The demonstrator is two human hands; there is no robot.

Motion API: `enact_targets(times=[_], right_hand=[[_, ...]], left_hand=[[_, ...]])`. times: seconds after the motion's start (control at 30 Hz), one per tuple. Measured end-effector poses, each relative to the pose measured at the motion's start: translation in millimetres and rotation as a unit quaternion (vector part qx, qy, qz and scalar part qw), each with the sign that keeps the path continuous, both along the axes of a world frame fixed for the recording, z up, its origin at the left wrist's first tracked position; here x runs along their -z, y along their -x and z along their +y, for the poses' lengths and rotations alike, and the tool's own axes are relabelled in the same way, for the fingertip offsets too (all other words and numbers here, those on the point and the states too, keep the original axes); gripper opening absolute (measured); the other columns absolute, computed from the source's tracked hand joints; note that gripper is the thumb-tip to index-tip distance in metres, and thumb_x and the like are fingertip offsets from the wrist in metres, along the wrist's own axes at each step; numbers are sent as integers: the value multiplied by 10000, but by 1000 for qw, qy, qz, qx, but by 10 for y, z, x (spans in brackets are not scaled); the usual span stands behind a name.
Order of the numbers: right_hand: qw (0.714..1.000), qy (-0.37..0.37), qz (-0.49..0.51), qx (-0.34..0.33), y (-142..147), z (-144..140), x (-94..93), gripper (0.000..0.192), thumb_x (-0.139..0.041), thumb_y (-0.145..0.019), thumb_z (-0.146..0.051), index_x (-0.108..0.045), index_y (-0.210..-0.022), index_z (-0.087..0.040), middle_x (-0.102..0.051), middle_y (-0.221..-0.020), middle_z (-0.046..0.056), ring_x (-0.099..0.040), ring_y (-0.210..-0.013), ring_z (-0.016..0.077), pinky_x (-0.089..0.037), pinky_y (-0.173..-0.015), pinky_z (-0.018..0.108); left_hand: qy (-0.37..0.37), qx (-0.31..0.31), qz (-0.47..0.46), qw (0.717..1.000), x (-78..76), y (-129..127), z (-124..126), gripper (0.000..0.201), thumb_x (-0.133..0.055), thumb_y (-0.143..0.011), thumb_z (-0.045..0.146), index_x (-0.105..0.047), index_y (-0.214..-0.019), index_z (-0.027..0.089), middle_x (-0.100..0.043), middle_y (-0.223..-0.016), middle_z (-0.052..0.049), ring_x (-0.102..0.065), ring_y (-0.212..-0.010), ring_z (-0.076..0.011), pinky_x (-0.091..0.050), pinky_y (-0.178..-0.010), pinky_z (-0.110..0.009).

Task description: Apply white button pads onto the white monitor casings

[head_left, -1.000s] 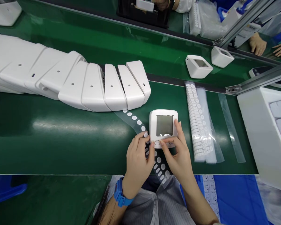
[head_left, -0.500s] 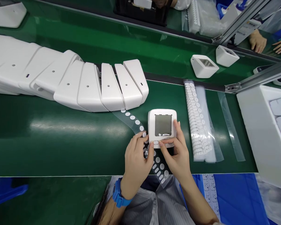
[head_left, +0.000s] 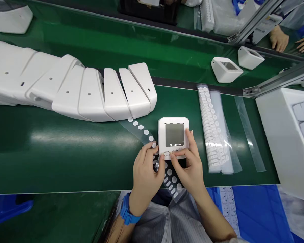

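White plastic monitor housing sits on the green table, gripped at its near edge by both hands. Left hand fingers curl on its lower left corner (over a clear sticker strip); right hand fingers clasp the right side.

left hand: fingers curled, thumb tip pressed forward
right hand: fingers bent, thumb beside left thumb
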State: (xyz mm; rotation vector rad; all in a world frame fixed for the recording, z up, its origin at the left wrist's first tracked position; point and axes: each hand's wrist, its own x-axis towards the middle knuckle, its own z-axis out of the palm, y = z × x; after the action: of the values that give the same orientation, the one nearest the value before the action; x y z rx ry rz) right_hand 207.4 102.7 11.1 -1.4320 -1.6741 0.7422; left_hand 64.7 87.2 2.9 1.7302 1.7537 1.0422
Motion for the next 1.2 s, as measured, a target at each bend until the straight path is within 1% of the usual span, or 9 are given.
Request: enact_targets(times=[0.3,0.47,0.53,0.63,0.7,0.8,0.87,0.97,1.2], right_hand=[[1000,-8,1,2,9,0,13,89,-645,-890,-158,-632,-821,-213,-262,-1645,31,-179,-1531,320,-260,-1205,628],[1000,-5,3,-1,-10,1,29,76,-644,-897,-174,-639,-834,-215,-257,-1646,34,-174,-1532,314,-283,-1200,616],[1000,-15,9,6,-23,-17,39,69,-641,-901,-173,-636,-849,-219,-286,-1636,41,-198,-1527,313,-293,-1195,620],[997,-71,-4,8,-12,-83,32,91,-636,-894,-138,-630,-883,-227,-336,-1613,42,-239,-1514,325,-320,-1179,637],[993,-112,-20,-27,33,-141,15,135,-644,-880,-108,-635,-911,-239,-401,-1576,49,-296,-1494,329,-370,-1161,621],[984,-128,-16,-120,153,-208,-4,203,-641,-879,-80,-645,-994,-247,-567,-1427,94,-480,-1391,299,-491,-1096,531],[980,-127,0,-155,241,-224,2,227,-619,-895,-70,-649,-1042,-240,-646,-1305,115,-602,-1268,268,-564,-1018,460],[981,-122,20,-153,334,-218,31,246,-582,-922,-80,-671,-1078,-248,-694,-1186,106,-696,-1086,227,-621,-890,382],[983,-130,43,-123,361,-221,95,269,-594,-915,-95,-719,-1068,-278,-719,-1125,82,-713,-986,221,-623,-818,378]], left_hand=[[-10,-15,24,1000,28,-39,3,124,-580,-936,228,-582,-1052,184,-662,-1117,-112,-646,-1085,-248,-554,-883,-394],[4,-14,0,1000,-4,-4,-19,145,-576,-939,238,-594,-1075,189,-662,-1142,-118,-640,-1115,-264,-555,-914,-427],[42,12,-39,998,-19,95,-74,263,-579,-942,252,-572,-1201,205,-647,-1207,-121,-635,-1145,-260,-568,-920,-415],[126,66,-150,978,-12,302,-202,503,-572,-943,240,-437,-1427,268,-611,-1340,-125,-648,-1183,-238,-609,-887,-343],[164,84,-239,953,8,420,-287,560,-548,-948,212,-383,-1478,291,-588,-1414,-121,-637,-1235,-235,-608,-928,-330],[187,69,-324,925,32,507,-369,537,-540,-952,212,-406,-1467,279,-621,-1402,-105,-628,-1256,-233,-567,-1021,-373],[192,52,-326,924,31,517,-390,479,-551,-953,234,-469,-1424,267,-684,-1321,-89,-648,-1227,-233,-578,-1008,-379],[178,36,-282,942,20,507,-392,377,-561,-951,264,-575,-1327,251,-730,-1245,-74,-674,-1187,-244,-619,-943,-377],[149,18,-242,959,36,491,-394,295,-564,-947,293,-643,-1223,228,-775,-1140,-54,-713,-1115,-239,-621,-937,-381]])
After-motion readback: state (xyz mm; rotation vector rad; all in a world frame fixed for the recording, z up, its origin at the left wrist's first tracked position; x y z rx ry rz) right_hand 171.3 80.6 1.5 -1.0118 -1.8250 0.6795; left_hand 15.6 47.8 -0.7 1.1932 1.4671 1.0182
